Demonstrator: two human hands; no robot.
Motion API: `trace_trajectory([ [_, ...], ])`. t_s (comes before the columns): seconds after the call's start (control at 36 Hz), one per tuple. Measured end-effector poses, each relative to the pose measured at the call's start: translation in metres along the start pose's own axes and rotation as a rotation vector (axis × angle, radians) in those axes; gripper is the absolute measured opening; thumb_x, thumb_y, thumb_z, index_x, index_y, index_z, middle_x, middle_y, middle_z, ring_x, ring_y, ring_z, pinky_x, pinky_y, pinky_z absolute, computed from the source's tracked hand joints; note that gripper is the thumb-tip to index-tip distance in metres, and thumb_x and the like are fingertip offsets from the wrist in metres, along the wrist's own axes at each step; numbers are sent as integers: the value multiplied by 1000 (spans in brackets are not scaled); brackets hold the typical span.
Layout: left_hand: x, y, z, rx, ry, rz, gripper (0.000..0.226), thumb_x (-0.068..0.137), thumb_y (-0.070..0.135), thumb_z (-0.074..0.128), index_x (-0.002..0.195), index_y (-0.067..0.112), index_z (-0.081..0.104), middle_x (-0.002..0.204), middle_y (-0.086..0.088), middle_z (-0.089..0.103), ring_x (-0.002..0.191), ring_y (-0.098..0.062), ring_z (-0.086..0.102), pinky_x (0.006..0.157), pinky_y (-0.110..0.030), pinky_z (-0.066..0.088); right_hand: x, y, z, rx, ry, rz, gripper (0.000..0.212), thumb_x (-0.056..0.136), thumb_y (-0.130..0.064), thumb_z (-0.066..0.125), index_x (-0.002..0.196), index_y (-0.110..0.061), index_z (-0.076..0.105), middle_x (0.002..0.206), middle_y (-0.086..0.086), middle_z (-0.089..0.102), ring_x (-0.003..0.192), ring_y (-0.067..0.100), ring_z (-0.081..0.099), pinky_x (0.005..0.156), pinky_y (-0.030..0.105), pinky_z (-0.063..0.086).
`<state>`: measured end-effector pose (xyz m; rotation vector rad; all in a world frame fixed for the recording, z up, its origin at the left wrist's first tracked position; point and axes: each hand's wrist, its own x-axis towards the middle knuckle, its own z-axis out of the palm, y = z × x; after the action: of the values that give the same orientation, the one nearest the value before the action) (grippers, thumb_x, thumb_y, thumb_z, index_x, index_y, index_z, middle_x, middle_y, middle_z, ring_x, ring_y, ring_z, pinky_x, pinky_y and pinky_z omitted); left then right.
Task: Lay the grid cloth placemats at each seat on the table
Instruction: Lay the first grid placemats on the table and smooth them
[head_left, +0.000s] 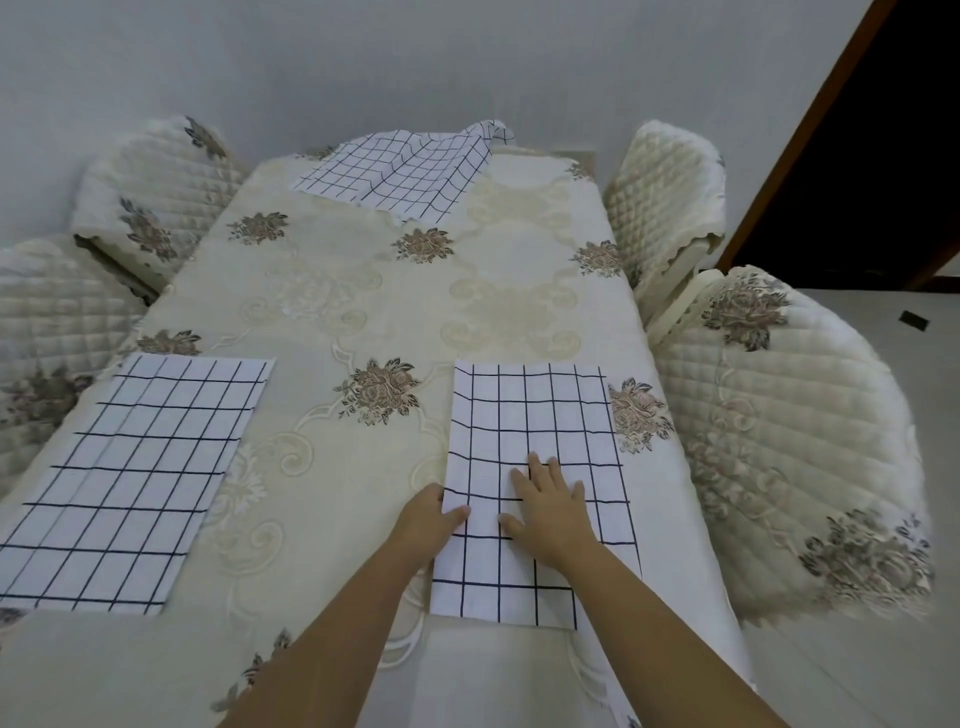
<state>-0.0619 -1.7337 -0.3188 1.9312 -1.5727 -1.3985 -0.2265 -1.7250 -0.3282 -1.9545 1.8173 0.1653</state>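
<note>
Pressing placemat on floral tablecloth — right fingers flat, left fingers pinching its edge.

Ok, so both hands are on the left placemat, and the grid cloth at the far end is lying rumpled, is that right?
Not quite. In the head view the left hand and right hand are on the right placemat, not the left placemat, which lies flat with no hand on it. The far grid cloth is indeed rumpled.
</note>
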Motion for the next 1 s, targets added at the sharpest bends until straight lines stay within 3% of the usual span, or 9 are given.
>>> trace_trajectory([
  [0.22, -14, -27, 0, 223, 219, -14, 39, 91, 32, 55, 121, 12, 40, 79, -1, 59, 74, -19, 56, 65, -29, 41, 3, -13, 7, 33, 32, -42, 65, 95, -46, 37, 149, -21, 11, 158, 6, -11, 145, 27, -12, 116, 51, 3],
  [0.36, -17, -43, 8, 602, 454, 324, 42, 73, 23, 72, 108, 7, 53, 98, -12, 63, 83, -28, 64, 67, -34, 53, 5, -32, 17, 41, 35, -146, 60, 96, -40, 33, 149, -20, 13, 159, 3, -6, 146, 25, -8, 115, 52, 4],
  [0.44, -18, -51, 16, 694, 422, 454, 39, 74, 26, 45, 110, 11, 47, 111, -13, 67, 93, -27, 69, 71, -35, 57, 3, -41, 25, 23, 39, -209, 72, 84, -46, -2, 150, -20, 11, 159, 1, -4, 146, 25, -5, 115, 52, 6],
  [0.53, -19, -63, 25, 771, 343, 479, 44, 86, 28, 31, 126, 12, 40, 149, -6, 34, 122, -22, 53, 90, -42, 48, 1, -48, 32, 27, 10, -229, 84, 74, -46, -11, 150, -18, 12, 159, 2, 0, 147, 27, -1, 115, 52, 8],
  [0.58, -18, -74, 28, 790, 325, 464, 49, 99, 29, 14, 144, 13, 25, 158, 0, 0, 140, -18, 24, 100, -43, 30, -2, -52, 35, -18, 25, -242, 69, 85, -39, 9, 143, -13, 35, 154, 7, 27, 141, 33, 26, 107, 58, 28],
  [0.61, -18, -78, 28, 788, 318, 437, 52, 100, 32, 6, 149, 14, 14, 158, 1, -1, 145, -15, 10, 102, -42, 25, -1, -53, 37, -36, 34, -222, 60, 87, -36, 22, 134, -13, 50, 145, 6, 44, 132, 33, 43, 97, 57, 42],
  [0.72, -20, -78, 26, 800, 266, 332, 57, 98, 34, 0, 142, 12, 29, 146, -5, 42, 138, -18, 24, 103, -46, 22, 1, -55, 44, -110, 131, -231, 46, 91, -34, 28, 128, -17, 49, 132, 1, 58, 120, 26, 57, 85, 51, 51],
  [0.89, -21, -76, 25, 803, 260, 348, 56, 85, 32, 33, 133, 9, 51, 143, -5, 46, 134, -19, 30, 103, -46, 23, 13, -57, 47, -219, 159, -226, 52, 86, -33, 32, 128, -17, 58, 137, 1, 53, 129, 27, 45, 90, 54, 47],
  [1.0, -20, -76, 23, 783, 276, 368, 58, 84, 34, 36, 136, 10, 44, 144, -5, 44, 135, -18, 29, 104, -46, 22, 25, -58, 44, -208, 178, -235, 51, 95, -29, 21, 129, -15, 57, 138, 1, 53, 125, 30, 51, 90, 55, 47],
])
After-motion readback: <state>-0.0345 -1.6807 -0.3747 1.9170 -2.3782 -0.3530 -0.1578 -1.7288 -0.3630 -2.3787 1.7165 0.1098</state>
